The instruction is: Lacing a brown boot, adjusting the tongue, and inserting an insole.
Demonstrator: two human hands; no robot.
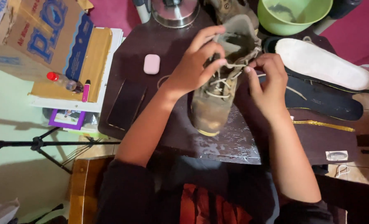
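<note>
A worn brown lace-up boot [211, 108] lies on a dark table [168, 124], toe pointing toward me. My left hand [194, 66] grips the boot's upper at the tongue and collar, fingers curled over the opening. My right hand [267, 81] pinches the pale shoelace [230, 66] near the top eyelets on the boot's right side. Both forearms reach in from the bottom of the view.
A white insole [323, 62] and a black insole [325, 99] lie to the right. A green bowl [294, 16] and a metal pot [174, 12] stand at the back. A pink earbud case [151, 64], a dark phone [126, 103], and a cardboard box [39, 33] sit to the left.
</note>
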